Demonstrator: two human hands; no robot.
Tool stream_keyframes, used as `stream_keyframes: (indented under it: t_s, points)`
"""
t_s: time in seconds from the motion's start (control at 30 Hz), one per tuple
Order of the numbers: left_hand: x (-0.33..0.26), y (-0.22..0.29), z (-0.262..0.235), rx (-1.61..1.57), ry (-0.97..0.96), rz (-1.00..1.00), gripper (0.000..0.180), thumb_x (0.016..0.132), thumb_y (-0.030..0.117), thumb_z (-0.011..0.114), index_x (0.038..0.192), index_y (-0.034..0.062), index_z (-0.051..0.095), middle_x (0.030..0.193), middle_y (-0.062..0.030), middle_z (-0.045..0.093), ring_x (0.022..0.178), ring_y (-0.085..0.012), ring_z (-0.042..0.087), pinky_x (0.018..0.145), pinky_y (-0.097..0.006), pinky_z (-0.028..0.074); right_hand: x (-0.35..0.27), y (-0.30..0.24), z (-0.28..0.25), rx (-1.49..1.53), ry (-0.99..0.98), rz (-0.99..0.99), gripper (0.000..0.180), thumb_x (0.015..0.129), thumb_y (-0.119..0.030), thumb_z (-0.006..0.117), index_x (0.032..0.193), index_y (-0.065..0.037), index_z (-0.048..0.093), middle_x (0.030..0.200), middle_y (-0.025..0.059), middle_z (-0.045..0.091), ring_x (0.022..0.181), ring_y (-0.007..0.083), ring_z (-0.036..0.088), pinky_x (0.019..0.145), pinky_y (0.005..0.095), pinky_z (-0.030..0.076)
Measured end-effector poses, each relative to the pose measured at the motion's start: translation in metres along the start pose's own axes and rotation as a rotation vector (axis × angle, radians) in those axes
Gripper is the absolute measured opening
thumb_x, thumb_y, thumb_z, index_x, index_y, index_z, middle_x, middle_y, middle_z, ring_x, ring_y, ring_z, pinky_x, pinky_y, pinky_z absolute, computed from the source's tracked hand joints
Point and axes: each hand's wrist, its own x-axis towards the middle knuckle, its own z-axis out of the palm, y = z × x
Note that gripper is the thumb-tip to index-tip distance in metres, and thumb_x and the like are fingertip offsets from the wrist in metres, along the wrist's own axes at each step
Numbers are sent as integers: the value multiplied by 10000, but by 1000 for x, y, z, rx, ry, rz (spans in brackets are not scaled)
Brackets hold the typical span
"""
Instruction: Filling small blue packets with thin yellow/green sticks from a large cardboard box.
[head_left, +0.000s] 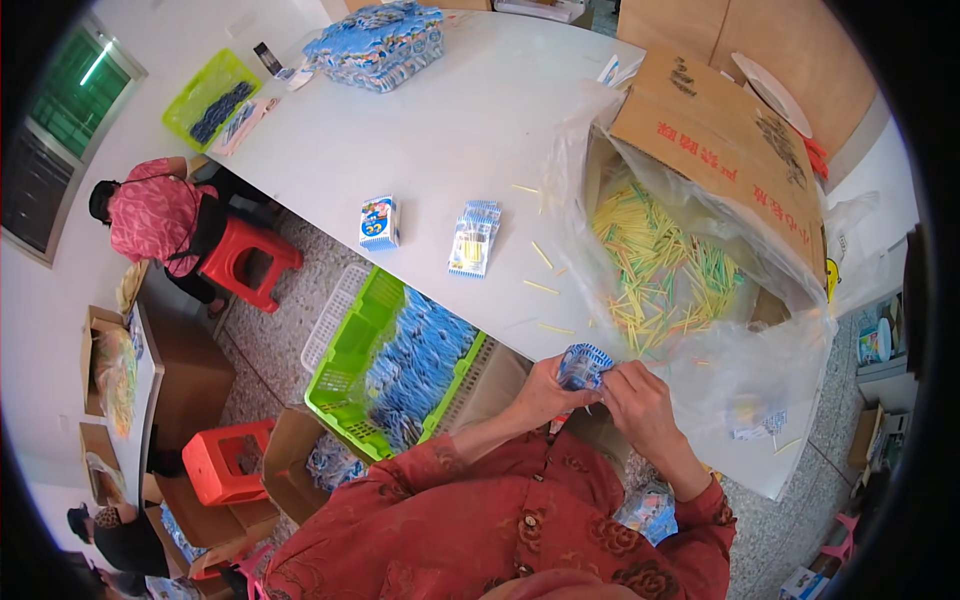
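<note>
A red shirt [520, 520] with a darker floral pattern covers the torso, buttoned down the front with round buttons. Its long sleeves end at the wrists, leaving the left hand [545, 392] and right hand [640, 405] bare.

Bare white table [440, 130] lies ahead; cardboard box [700, 130] blocks the right.

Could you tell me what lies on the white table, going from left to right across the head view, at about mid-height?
Small blue and white box → flat blue packet with yellow sticks → loose yellow sticks → cardboard box lined with clear plastic, full of yellow and green sticks.
</note>
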Motion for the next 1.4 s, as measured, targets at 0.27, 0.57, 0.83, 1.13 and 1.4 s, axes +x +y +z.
stream_keyframes:
  t_s: [0.27, 0.57, 0.83, 1.13, 1.4]
  points:
    - [9, -2, -7, 68, 130, 99, 203, 737, 9, 664, 925, 3, 588, 801, 5, 615, 720, -50, 511, 666, -227, 446, 14, -1, 6, -62, 66, -49, 149, 652, 7, 613, 772, -29, 532, 726, 76, 493, 666, 246, 518, 557, 335, 445]
    - [-5, -6, -1, 155, 138, 129, 193, 717, 12, 665, 895, -6, 592, 756, 13, 600, 694, -40, 498, 630, -217, 443, 1, -15, 1, -60, 67, -12, 146, 645, -12, 620, 753, -46, 528, 707, 67, 481, 652, 239, 510, 535, 331, 437]
    - [-11, 4, 3, 114, -3, 109, 252, 709, 33, 693, 941, 9, 598, 822, 18, 606, 754, -50, 517, 697, -230, 461, -9, -20, -2, -132, 23, 24, 149, 647, -82, 589, 771, -68, 507, 722, 57, 464, 660, 223, 509, 545, 333, 441]
    - [3, 29, -7, 243, 87, 107, 191, 698, -16, 661, 886, 10, 636, 806, 0, 643, 728, -58, 563, 669, -234, 473, 8, -10, 4, -115, 163, -88, 117, 667, -72, 601, 760, -55, 531, 733, 63, 508, 639, 224, 536, 534, 325, 449]
    - [-15, 17, 0, 150, 144, 132, 197, 694, -47, 650, 881, 11, 627, 815, 1, 627, 714, -62, 561, 639, -213, 459, -7, -30, 3, -52, 240, 37, 111, 687, -46, 638, 765, -48, 560, 751, 58, 550, 636, 229, 570, 501, 323, 453]
